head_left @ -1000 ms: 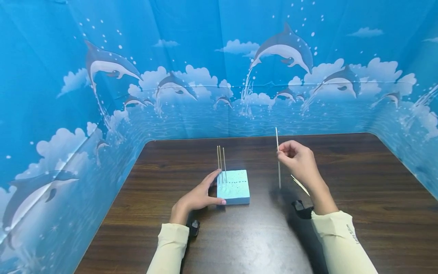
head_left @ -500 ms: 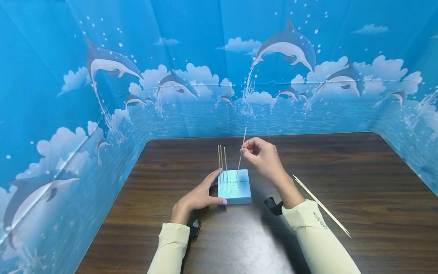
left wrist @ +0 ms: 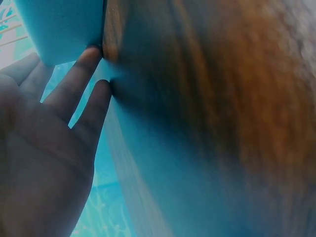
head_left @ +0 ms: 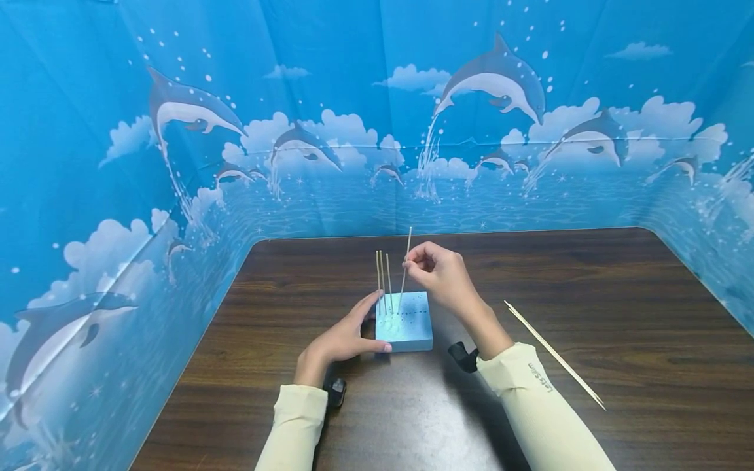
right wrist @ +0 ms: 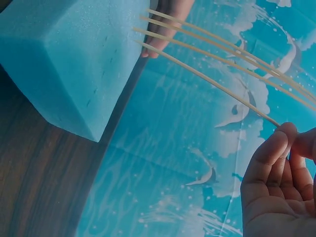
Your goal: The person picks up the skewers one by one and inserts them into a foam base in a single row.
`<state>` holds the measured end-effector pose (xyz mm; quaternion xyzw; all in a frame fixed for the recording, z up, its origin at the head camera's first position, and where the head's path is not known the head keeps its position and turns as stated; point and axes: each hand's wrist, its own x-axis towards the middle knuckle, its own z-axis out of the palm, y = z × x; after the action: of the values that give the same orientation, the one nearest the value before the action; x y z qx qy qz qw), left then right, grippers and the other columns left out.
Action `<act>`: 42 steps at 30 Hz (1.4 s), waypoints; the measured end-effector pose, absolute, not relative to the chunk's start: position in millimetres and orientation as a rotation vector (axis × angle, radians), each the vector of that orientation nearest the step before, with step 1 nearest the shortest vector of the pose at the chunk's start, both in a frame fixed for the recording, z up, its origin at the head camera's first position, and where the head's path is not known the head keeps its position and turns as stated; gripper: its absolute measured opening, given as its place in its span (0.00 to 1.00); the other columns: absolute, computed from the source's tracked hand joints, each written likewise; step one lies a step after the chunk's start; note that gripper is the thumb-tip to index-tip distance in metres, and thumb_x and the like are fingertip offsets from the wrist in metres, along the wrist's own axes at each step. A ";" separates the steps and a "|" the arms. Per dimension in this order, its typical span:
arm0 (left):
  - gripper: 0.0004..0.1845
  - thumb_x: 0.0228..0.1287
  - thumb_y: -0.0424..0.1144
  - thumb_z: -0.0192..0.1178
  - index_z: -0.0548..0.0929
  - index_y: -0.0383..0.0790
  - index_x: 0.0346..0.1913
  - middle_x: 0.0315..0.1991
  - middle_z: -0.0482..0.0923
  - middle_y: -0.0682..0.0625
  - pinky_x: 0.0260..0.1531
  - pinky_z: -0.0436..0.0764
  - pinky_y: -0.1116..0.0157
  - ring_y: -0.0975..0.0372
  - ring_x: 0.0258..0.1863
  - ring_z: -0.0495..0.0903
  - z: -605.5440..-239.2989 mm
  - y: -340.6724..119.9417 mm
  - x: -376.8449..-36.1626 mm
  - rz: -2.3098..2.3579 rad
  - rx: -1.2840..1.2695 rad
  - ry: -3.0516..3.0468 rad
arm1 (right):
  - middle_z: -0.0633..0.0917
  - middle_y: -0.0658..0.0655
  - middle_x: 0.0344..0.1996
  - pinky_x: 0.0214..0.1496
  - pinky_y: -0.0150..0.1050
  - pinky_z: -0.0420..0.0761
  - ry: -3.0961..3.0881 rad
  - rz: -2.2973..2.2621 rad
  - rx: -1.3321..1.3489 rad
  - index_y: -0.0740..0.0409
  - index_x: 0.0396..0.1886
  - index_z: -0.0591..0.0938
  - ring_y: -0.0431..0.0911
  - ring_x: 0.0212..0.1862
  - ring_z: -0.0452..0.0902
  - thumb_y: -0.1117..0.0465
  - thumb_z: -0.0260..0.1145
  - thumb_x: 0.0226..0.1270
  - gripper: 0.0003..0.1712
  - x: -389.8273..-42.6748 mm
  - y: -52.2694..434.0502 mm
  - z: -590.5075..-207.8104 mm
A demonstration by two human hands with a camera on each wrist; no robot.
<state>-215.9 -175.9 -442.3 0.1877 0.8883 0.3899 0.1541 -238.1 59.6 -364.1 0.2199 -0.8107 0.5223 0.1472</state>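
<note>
Nearest me are two pale sleeves (head_left: 538,405), reaching in from the near side of the foam block (head_left: 415,333), which is the landmark for everything here. At its left side the left hand (head_left: 344,337) keeps a wide grip on it, thumb against the near face and fingers spread along the left. To the right of the block and above it, the right hand (head_left: 442,275) has a small, closed grip, thumb and fingertips pinching one thin stick (head_left: 403,288). That stick leans slightly, its lower end at the block's top face; whether it is sunk in or merely touching, I cannot tell. Three standing sticks (head_left: 389,281) rise from the left part of the block, close together and nearly upright, so I judge three as done and a fourth under way. Dark marks (head_left: 415,313) run in a row from there toward the block's right edge, bare of sticks, and look like places left to fill. At least two loose sticks (head_left: 554,354) lie well to the right of the block, apparently waiting. The dark wood-grain surface (head_left: 660,327) stretches on all sides of the block, with a bright sheen on its near side. Beyond the block, past the surface's far edge, hangs a blue backdrop (head_left: 353,65) printed with leaping dolphins, clouds and water, wrapping round both sides.
</note>
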 end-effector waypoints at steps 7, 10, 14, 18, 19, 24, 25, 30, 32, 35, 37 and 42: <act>0.58 0.54 0.52 0.74 0.46 0.57 0.80 0.81 0.43 0.51 0.72 0.56 0.45 0.54 0.78 0.48 -443.7 -176.3 -215.9 1.119 0.546 2.547 | 0.85 0.53 0.27 0.31 0.30 0.77 -2.341 1.500 0.636 0.63 0.35 0.82 0.42 0.28 0.77 0.67 0.66 0.65 0.02 -238.3 58.1 -366.1; 0.58 0.54 0.53 0.74 0.46 0.58 0.80 0.81 0.43 0.51 0.72 0.56 0.45 0.54 0.78 0.48 -443.7 -176.4 -216.2 1.117 0.546 2.545 | 0.85 0.53 0.27 0.31 0.30 0.77 -2.343 1.494 0.637 0.62 0.35 0.83 0.42 0.28 0.77 0.67 0.66 0.65 0.02 -238.5 58.2 -366.7; 0.58 0.54 0.54 0.74 0.46 0.57 0.80 0.80 0.43 0.51 0.72 0.56 0.46 0.54 0.78 0.48 -443.6 -176.4 -216.7 1.117 0.551 2.542 | 0.85 0.53 0.27 0.31 0.30 0.77 -2.339 1.488 0.645 0.63 0.35 0.83 0.42 0.29 0.77 0.68 0.65 0.65 0.02 -238.1 58.3 -367.2; 0.58 0.53 0.54 0.74 0.46 0.57 0.80 0.80 0.43 0.52 0.72 0.56 0.47 0.54 0.78 0.48 -443.5 -176.3 -216.9 1.115 0.553 2.541 | 0.85 0.53 0.27 0.30 0.30 0.76 -2.338 1.477 0.640 0.63 0.34 0.83 0.41 0.28 0.77 0.68 0.65 0.64 0.02 -238.2 57.6 -369.4; 0.58 0.53 0.54 0.74 0.46 0.57 0.80 0.80 0.43 0.52 0.72 0.56 0.47 0.54 0.78 0.49 -443.6 -176.3 -216.9 1.115 0.552 2.541 | 0.85 0.53 0.26 0.30 0.30 0.76 -2.338 1.474 0.640 0.63 0.34 0.83 0.41 0.28 0.77 0.68 0.65 0.64 0.02 -238.5 57.2 -370.4; 0.58 0.53 0.54 0.74 0.46 0.57 0.80 0.80 0.43 0.51 0.72 0.56 0.46 0.54 0.78 0.48 -443.8 -176.2 -216.2 1.114 0.537 2.539 | 0.85 0.53 0.27 0.30 0.30 0.76 -2.367 1.465 0.652 0.63 0.34 0.83 0.41 0.28 0.77 0.68 0.65 0.63 0.02 -238.6 54.4 -375.7; 0.58 0.53 0.54 0.74 0.46 0.57 0.80 0.80 0.43 0.51 0.72 0.56 0.46 0.54 0.78 0.48 -443.9 -176.1 -216.0 1.113 0.534 2.539 | 0.85 0.53 0.27 0.30 0.30 0.76 -2.376 1.461 0.657 0.63 0.34 0.83 0.41 0.28 0.77 0.68 0.65 0.63 0.02 -238.4 53.9 -376.7; 0.58 0.54 0.55 0.74 0.46 0.57 0.80 0.80 0.43 0.51 0.72 0.57 0.45 0.53 0.77 0.49 -444.8 -176.6 -215.7 1.120 0.533 2.538 | 0.85 0.52 0.26 0.30 0.30 0.77 -2.400 1.462 0.677 0.62 0.34 0.83 0.41 0.28 0.77 0.70 0.65 0.62 0.02 -236.8 51.5 -380.5; 0.58 0.53 0.55 0.74 0.46 0.57 0.80 0.80 0.43 0.51 0.71 0.58 0.44 0.53 0.77 0.50 -444.7 -176.9 -215.7 1.128 0.529 2.534 | 0.85 0.52 0.27 0.30 0.30 0.78 -2.400 1.462 0.696 0.61 0.34 0.83 0.41 0.29 0.78 0.71 0.64 0.62 0.03 -236.5 50.0 -381.4; 0.58 0.53 0.56 0.74 0.45 0.59 0.80 0.80 0.43 0.52 0.71 0.59 0.44 0.53 0.77 0.51 -445.2 -177.5 -216.3 1.126 0.522 2.533 | 0.85 0.52 0.26 0.30 0.31 0.78 -2.413 1.448 0.725 0.61 0.33 0.82 0.40 0.29 0.78 0.71 0.64 0.62 0.03 -236.1 47.8 -383.3; 0.59 0.53 0.56 0.74 0.45 0.61 0.80 0.80 0.43 0.53 0.71 0.59 0.45 0.54 0.77 0.51 -445.3 -177.7 -216.7 1.115 0.511 2.534 | 0.84 0.51 0.26 0.30 0.30 0.78 -2.428 1.437 0.736 0.61 0.33 0.82 0.40 0.28 0.77 0.71 0.64 0.62 0.03 -235.8 46.5 -385.2; 0.59 0.52 0.57 0.74 0.45 0.61 0.80 0.80 0.43 0.53 0.71 0.59 0.45 0.55 0.77 0.51 -445.3 -177.5 -217.4 1.108 0.503 2.537 | 0.84 0.51 0.26 0.29 0.31 0.78 -2.445 1.434 0.725 0.62 0.34 0.83 0.40 0.28 0.77 0.71 0.64 0.63 0.03 -234.5 45.4 -389.8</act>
<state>-217.4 -177.5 -445.3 0.1764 0.8896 0.3885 0.1630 -234.5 45.4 -389.8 0.2462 -0.8309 0.4872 0.1077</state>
